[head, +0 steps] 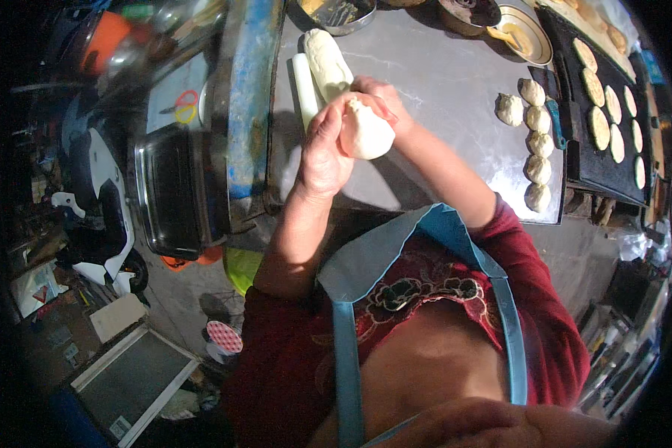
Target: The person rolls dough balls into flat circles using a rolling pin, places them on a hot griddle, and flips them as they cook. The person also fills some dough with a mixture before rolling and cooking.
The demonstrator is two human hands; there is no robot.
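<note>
A smooth, pale ball of dough, gathered to a pinched tip, sits between my two hands above the metal worktop. My left hand cups its left side. From behind and to the right, my right hand curls around the gathered part, some of its fingers hidden. Just beyond the hands lies a thick log of dough, its near end partly covered by them. Along its left side rests a white rod, possibly a rolling pin.
Several filled-looking dough balls line the worktop's right edge beside a teal-handled tool. Flat dough rounds lie on a black griddle. A bowl with a yellow utensil and a metal pan stand at the back.
</note>
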